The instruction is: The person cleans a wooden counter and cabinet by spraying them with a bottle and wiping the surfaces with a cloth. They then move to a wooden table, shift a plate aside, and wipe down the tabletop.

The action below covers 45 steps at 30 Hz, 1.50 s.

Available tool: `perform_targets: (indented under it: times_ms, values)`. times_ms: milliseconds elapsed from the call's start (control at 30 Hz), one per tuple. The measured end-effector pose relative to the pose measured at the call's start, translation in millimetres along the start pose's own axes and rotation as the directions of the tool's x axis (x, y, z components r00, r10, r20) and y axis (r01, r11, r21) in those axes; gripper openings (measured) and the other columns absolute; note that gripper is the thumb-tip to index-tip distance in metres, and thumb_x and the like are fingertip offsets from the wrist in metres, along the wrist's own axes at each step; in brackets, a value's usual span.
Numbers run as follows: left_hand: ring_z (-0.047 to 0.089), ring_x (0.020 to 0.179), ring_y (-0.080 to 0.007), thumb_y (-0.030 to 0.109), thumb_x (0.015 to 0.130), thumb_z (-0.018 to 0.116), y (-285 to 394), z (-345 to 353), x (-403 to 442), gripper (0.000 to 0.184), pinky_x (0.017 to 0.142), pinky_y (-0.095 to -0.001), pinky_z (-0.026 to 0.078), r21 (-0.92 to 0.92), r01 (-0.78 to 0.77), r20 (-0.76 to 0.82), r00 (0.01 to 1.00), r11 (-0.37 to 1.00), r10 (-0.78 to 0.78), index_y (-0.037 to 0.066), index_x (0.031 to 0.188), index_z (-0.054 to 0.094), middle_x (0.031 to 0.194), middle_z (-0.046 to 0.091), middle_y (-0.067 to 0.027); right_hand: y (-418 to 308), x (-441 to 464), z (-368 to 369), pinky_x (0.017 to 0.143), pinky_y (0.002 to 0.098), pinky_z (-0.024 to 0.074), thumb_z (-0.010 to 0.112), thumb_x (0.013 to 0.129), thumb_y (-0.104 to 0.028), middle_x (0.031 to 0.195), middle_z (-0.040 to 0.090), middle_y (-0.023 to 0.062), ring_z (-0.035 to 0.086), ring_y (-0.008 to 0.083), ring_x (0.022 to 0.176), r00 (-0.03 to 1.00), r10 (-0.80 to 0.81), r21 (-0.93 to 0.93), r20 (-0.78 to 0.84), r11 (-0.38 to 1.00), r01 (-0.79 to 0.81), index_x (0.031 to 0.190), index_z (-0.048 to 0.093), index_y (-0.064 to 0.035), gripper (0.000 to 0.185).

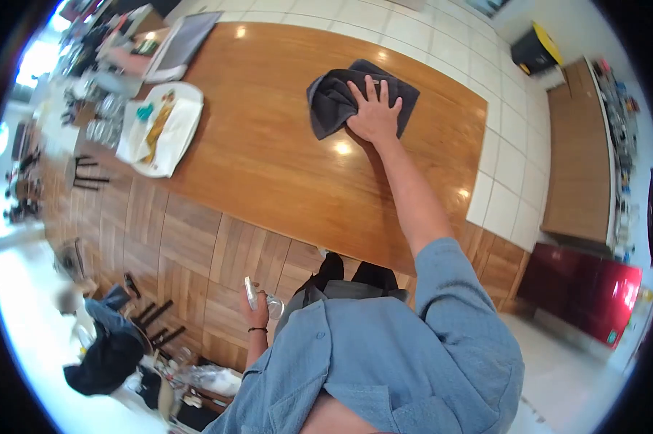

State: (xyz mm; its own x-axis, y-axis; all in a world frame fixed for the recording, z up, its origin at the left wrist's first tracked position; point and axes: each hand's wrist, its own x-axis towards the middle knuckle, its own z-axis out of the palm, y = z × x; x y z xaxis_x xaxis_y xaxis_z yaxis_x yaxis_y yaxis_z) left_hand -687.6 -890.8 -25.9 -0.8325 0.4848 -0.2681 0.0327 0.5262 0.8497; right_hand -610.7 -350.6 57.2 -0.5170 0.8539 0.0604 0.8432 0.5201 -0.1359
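Note:
My right hand (374,116) lies flat with spread fingers on a crumpled dark grey cloth (328,108), pressing it against the wooden table (268,145). The cloth is bunched on its left side, and one corner sticks out beyond my fingers. Down by my left side, away from the tabletop, my left hand (254,312) is closed around a small clear spray bottle (274,307) with a white nozzle. My arm partly hides those fingers.
A white tray (190,108) with paper, brown stains and a teal item sits at the table's left end. Beyond it are clear plastic containers (109,108) and a grey flat item (185,43). A seated person (113,340) is at lower left. A red cabinet (579,293) stands right.

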Motion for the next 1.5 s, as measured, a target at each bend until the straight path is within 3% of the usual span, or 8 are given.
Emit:
perform_targets:
  times_ms: [200,367,467,800,1033,1200,1333,1500]
  values:
    - [0.058,0.085,-0.0190,0.005,0.079,0.060,-38.7,-30.2,-58.3,0.026,0.075,-0.0334,0.048,-0.075,0.165,-0.228,0.957,0.983,-0.178,0.006,0.105,0.061,0.095,0.060,-0.0074,-127.9,54.2,15.1,0.114,0.0676,0.0141,0.048,0.086,-0.043,0.165,0.013,0.0025,0.012,0.0328,0.151,0.980,-0.163,0.035,0.111,0.986,0.160,0.153,0.027,-0.0380,0.071]
    - [0.058,0.088,-0.0210,0.006,0.079,0.061,-36.0,-38.4,-87.1,0.027,0.078,-0.0344,0.048,-0.001,0.186,-0.299,0.938,0.983,-0.178,0.006,0.105,0.060,0.096,0.060,-0.0076,-155.1,67.8,24.6,0.116,0.0655,0.0127,0.047,0.086,-0.043,0.165,0.012,0.0009,0.010,0.0305,0.152,0.974,-0.195,0.031,0.115,0.981,0.193,0.154,0.025,-0.0394,0.071]
    - [0.059,0.091,-0.0223,0.006,0.079,0.062,-38.1,-38.1,-83.5,0.027,0.080,-0.0352,0.048,0.037,0.231,-0.225,0.950,0.972,-0.217,0.006,0.105,0.060,0.099,0.060,-0.0082,-140.6,55.9,23.0,0.116,0.0642,0.0143,0.047,0.086,-0.042,0.164,0.016,0.0005,0.013,0.0290,0.151,0.980,-0.181,0.038,0.083,0.983,0.179,0.153,0.028,-0.0393,0.070]
    - [0.060,0.090,-0.0232,0.008,0.079,0.060,-21.7,-0.2,-14.4,0.027,0.080,-0.0359,0.049,0.090,-0.030,0.060,0.998,0.995,0.025,0.005,0.106,0.060,0.098,0.061,-0.0096,11.3,-65.5,-3.3,0.111,0.0676,0.0201,0.061,0.078,-0.032,0.157,0.033,0.0066,0.026,0.0338,0.146,0.987,-0.002,0.093,-0.163,0.995,0.017,0.143,0.047,-0.0309,0.067]
    - [0.060,0.084,-0.0218,0.007,0.078,0.062,9.3,37.5,-5.4,0.027,0.076,-0.0350,0.050,0.123,-0.139,0.258,0.960,0.983,0.104,0.007,0.105,0.060,0.092,0.061,-0.0092,114.7,-173.6,-27.7,0.108,0.0680,0.0256,0.063,0.075,-0.024,0.159,0.028,0.0047,0.023,0.0324,0.147,0.967,0.219,0.028,-0.128,0.976,-0.217,0.148,0.040,-0.0320,0.077]
    - [0.060,0.084,-0.0211,0.006,0.078,0.062,17.9,54.3,-30.5,0.025,0.075,-0.0351,0.050,0.008,-0.273,0.232,0.936,0.962,0.264,0.006,0.103,0.060,0.091,0.060,-0.0086,139.0,-231.8,-40.9,0.110,0.0676,0.0224,0.065,0.076,-0.027,0.160,0.026,0.0048,0.020,0.0330,0.148,0.946,0.317,0.041,-0.061,0.948,-0.315,0.149,0.038,-0.0307,0.078]
    - [0.060,0.088,-0.0222,0.006,0.078,0.061,3.7,47.6,-61.6,0.026,0.079,-0.0361,0.049,0.006,-0.191,0.227,0.956,0.982,0.185,0.005,0.104,0.060,0.095,0.060,-0.0102,132.8,-272.8,-42.6,0.112,0.0670,0.0196,0.062,0.078,-0.029,0.163,0.020,0.0045,0.017,0.0336,0.149,0.959,0.282,0.054,0.012,0.958,-0.282,0.151,0.034,-0.0329,0.078]
    - [0.061,0.089,-0.0307,0.007,0.077,0.061,-16.6,33.3,-87.9,0.030,0.081,-0.0391,0.049,0.139,-0.383,0.101,0.923,0.913,0.372,0.003,0.106,0.058,0.096,0.061,-0.0140,108.2,-338.0,-53.7,0.111,0.0669,0.0215,0.067,0.074,-0.029,0.162,0.020,0.0064,0.017,0.0344,0.149,0.980,0.194,0.048,0.049,0.979,-0.196,0.151,0.032,-0.0325,0.084]
